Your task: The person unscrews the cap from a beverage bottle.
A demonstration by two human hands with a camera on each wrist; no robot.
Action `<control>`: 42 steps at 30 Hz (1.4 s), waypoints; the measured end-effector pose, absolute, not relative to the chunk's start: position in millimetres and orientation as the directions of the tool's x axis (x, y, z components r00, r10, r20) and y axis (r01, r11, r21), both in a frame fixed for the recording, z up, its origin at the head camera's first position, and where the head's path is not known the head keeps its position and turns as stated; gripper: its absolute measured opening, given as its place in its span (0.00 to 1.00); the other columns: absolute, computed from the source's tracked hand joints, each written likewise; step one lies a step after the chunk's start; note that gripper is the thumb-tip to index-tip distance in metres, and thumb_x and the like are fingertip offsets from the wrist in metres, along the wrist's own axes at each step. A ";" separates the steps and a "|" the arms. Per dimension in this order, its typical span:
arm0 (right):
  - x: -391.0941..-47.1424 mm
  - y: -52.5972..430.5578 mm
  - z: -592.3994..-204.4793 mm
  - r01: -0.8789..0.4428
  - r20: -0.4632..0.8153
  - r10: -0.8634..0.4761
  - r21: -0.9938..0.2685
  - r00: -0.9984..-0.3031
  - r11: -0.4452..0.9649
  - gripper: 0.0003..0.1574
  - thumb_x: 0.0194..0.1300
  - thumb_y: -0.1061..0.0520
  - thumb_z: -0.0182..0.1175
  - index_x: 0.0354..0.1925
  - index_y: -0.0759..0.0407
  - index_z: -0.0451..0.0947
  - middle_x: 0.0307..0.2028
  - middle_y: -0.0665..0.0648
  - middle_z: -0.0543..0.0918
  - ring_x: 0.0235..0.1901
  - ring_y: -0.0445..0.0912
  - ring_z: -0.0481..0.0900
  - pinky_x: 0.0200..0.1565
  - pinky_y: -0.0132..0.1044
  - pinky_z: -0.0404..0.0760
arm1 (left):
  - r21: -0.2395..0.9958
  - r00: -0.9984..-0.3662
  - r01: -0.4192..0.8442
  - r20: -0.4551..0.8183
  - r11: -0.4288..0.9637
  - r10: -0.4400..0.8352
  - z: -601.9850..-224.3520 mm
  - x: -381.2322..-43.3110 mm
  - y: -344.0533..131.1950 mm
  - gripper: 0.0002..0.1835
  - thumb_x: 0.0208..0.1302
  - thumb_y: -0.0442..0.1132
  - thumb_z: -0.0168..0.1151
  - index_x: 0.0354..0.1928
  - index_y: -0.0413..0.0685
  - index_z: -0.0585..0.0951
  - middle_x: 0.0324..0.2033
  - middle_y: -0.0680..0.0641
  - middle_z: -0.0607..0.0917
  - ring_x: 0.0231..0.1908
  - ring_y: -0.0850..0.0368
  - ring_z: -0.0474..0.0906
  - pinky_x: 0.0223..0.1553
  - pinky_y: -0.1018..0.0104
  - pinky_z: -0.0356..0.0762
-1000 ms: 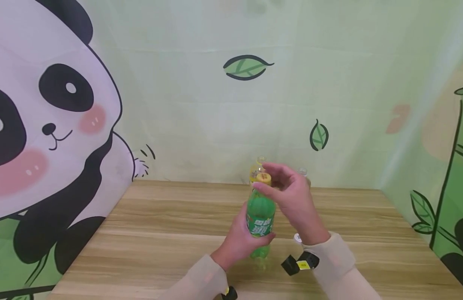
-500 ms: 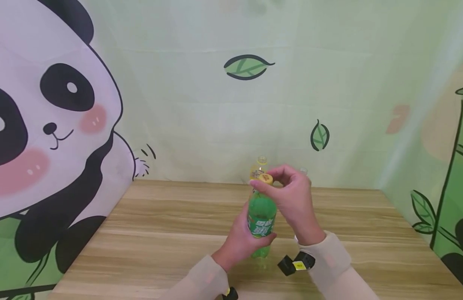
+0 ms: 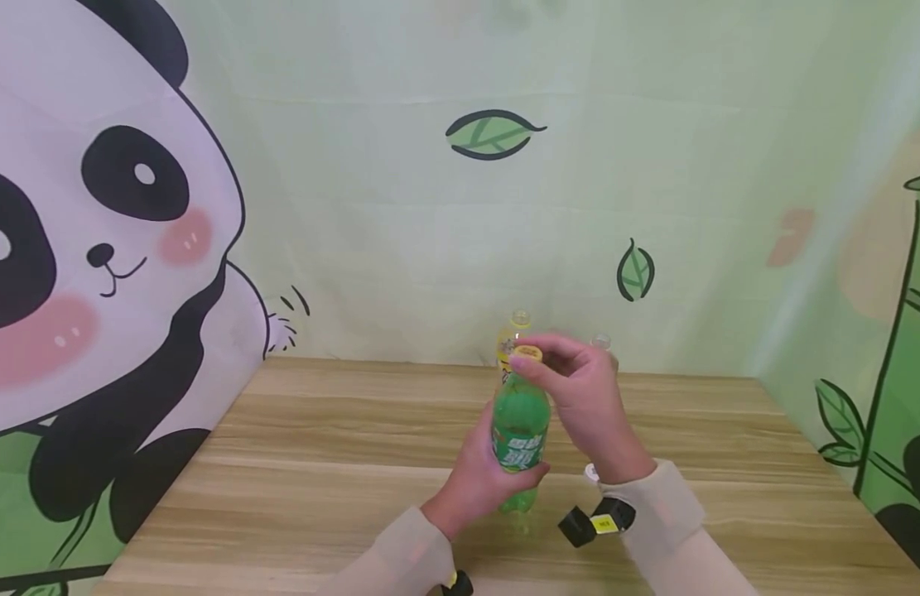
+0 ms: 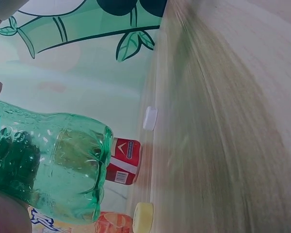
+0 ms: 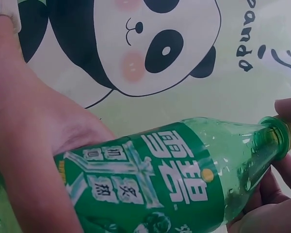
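A green soda bottle (image 3: 521, 414) with a green label stands nearly upright above the table, its neck leaning slightly away. My left hand (image 3: 484, 476) grips it round the lower half, thumb across the front. At the top, my right hand (image 3: 590, 397) pinches the yellow cap (image 3: 528, 353) between thumb and fingers. In the right wrist view, the cap sits at the mouth of the bottle (image 5: 184, 174). Part of its label is hidden by my left hand (image 5: 34, 126). The left wrist view shows the bottle's clear green base (image 4: 63, 150) off the tabletop.
Behind the green bottle stands an uncapped bottle with a yellow label (image 3: 507, 339). Another clear bottle (image 3: 601, 340) is mostly hidden behind my right hand; a red label (image 4: 124, 162) shows in the left wrist view. A white cap (image 4: 150, 118) and a yellow cap (image 4: 143, 218) lie on the wooden table (image 3: 340, 430).
My right hand's thumb and fingers have shifted about the yellow cap, thumb going left and then back right. The left hand and the bottle have barely moved.
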State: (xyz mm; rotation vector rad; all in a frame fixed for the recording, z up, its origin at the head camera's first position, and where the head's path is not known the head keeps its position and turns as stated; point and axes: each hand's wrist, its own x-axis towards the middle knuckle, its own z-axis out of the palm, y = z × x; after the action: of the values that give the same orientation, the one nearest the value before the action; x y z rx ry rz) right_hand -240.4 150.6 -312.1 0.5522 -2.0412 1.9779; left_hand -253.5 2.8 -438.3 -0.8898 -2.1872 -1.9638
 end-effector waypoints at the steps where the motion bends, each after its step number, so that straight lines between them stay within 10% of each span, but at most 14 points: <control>1: -240.6 150.9 -312.5 -0.432 0.429 -0.105 -0.902 -0.897 0.001 0.13 0.64 0.57 0.71 0.48 0.56 0.87 0.44 0.50 0.89 0.45 0.45 0.85 0.47 0.33 0.86 | 0.890 -0.829 0.456 0.421 0.012 0.368 -438.4 -253.7 3.2 0.46 0.54 0.36 0.78 0.70 0.72 0.63 0.54 0.57 0.82 0.53 0.58 0.81 0.61 0.61 0.80; 10: -240.7 150.7 -311.9 -0.408 0.406 -0.128 -0.913 -0.905 -0.017 0.23 0.69 0.57 0.66 0.55 0.71 0.80 0.52 0.61 0.86 0.49 0.44 0.84 0.49 0.33 0.86 | 0.893 -0.822 0.450 0.420 -0.013 0.383 -437.2 -254.0 5.3 0.49 0.54 0.35 0.77 0.71 0.74 0.61 0.54 0.55 0.82 0.53 0.57 0.81 0.61 0.61 0.80; 19: -238.5 153.3 -311.0 -0.371 0.358 -0.136 -0.925 -0.924 0.084 0.28 0.69 0.51 0.67 0.65 0.51 0.78 0.61 0.53 0.81 0.59 0.47 0.79 0.57 0.31 0.81 | 0.903 -0.844 0.428 0.386 0.033 0.372 -438.4 -254.9 4.9 0.46 0.55 0.37 0.78 0.70 0.74 0.62 0.54 0.57 0.82 0.54 0.58 0.81 0.61 0.61 0.79; 28: -231.5 145.2 -308.9 -0.388 0.408 0.082 -0.903 -0.909 0.186 0.29 0.50 0.46 0.82 0.46 0.55 0.84 0.43 0.53 0.87 0.46 0.48 0.83 0.47 0.33 0.84 | 0.885 -0.824 0.466 0.428 0.015 0.372 -441.1 -256.8 6.0 0.44 0.54 0.36 0.78 0.69 0.71 0.64 0.53 0.56 0.83 0.53 0.57 0.82 0.61 0.61 0.80; 42: -236.8 146.6 -310.5 -0.444 0.444 -0.023 -0.891 -0.896 0.091 0.20 0.61 0.53 0.75 0.49 0.60 0.86 0.45 0.54 0.89 0.45 0.48 0.84 0.46 0.33 0.85 | 0.891 -0.830 0.454 0.416 0.015 0.371 -439.1 -254.7 4.5 0.47 0.54 0.37 0.77 0.71 0.74 0.62 0.54 0.56 0.82 0.53 0.57 0.81 0.61 0.60 0.80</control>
State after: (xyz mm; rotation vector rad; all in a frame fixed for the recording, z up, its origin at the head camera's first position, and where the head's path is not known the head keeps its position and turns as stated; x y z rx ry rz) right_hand -236.8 146.6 -310.5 0.4622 -2.0591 1.8686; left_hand -254.7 4.5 -439.1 -0.8919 -2.1917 -1.9674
